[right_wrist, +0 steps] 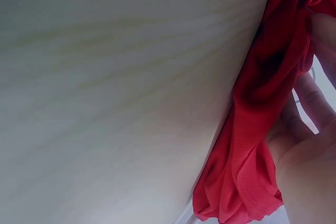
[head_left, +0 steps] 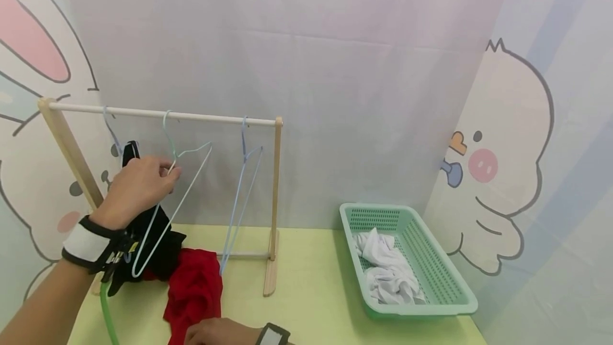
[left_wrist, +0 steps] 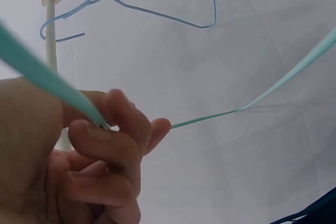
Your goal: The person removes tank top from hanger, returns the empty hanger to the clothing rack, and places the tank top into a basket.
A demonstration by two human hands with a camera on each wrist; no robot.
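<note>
The left hand (head_left: 143, 180) pinches the green hanger (left_wrist: 52, 83) near its top, with black cloth (head_left: 170, 252) below that hand, and the right hand (head_left: 220, 333) pinches red cloth (head_left: 196, 286) that spreads out ahead of it.

matt red cloth (head_left: 195, 284), smooth green hanger (left_wrist: 42, 73), wooden post (head_left: 276, 190)

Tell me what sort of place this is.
Probably a small staged laundry corner: a tabletop clothes rack with hangers, a green basket holding white cloth, and cartoon-printed sheeting behind the table.
</note>
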